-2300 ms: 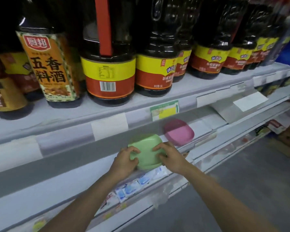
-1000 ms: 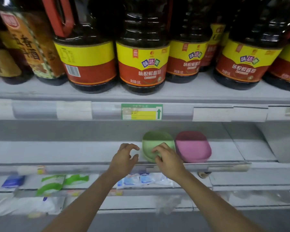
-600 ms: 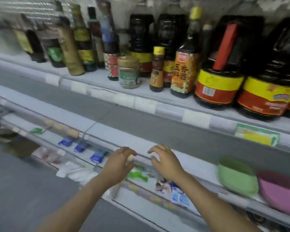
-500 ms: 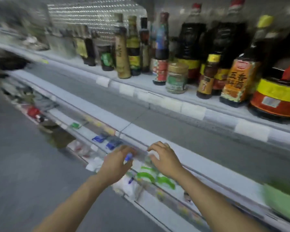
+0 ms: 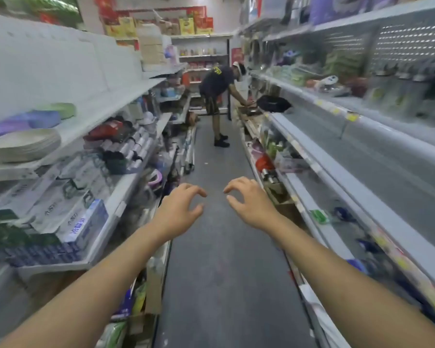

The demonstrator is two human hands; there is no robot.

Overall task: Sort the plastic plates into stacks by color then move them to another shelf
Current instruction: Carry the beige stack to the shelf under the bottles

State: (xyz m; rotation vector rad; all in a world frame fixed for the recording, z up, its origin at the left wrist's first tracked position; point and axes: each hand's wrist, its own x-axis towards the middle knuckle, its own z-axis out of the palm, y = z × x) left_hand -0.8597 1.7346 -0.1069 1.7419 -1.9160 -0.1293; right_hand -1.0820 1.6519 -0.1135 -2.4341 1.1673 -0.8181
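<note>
From my head camera, my left hand and right hand hang out over the grey aisle floor, near each other but apart, fingers loosely curled and holding nothing. On the left shelf, near its front edge, sits a stack of cream plates; behind it on the same shelf lie blurred purple plates and a green plate. Far down the aisle a person in a dark shirt bends toward the right-hand shelving.
</note>
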